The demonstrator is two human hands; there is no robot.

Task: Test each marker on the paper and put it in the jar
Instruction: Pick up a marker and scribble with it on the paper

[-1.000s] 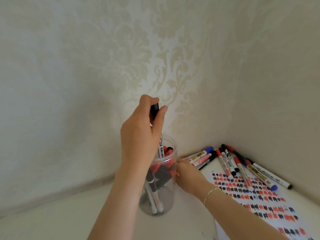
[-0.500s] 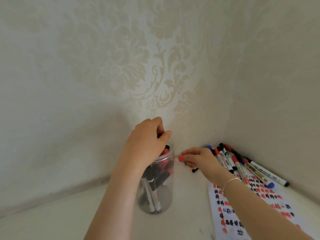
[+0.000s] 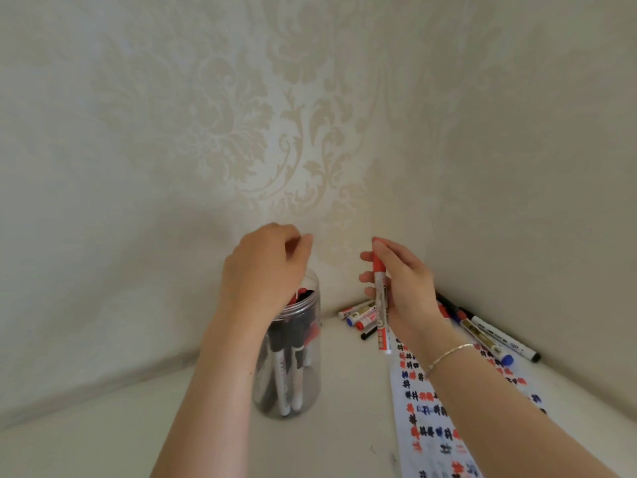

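Head view: right hand [image 3: 403, 288] grips a red-capped marker [image 3: 380, 305] upright, cap uppermost, fingers curled round the barrel, above the far end of the paper [image 3: 434, 419]. Left hand [image 3: 265, 270] hovers over the mouth of the jar [image 3: 293, 384], fingers loosely curled and holding nothing visible. To perform the test well, uncap the marker, draw one short mark on a bare patch of paper, recap firmly, then lower it vertically into the jar. The clear jar stands left of the paper and contains several black- and red-capped markers on end. Untested markers [image 3: 358, 313] lie at the far corner.
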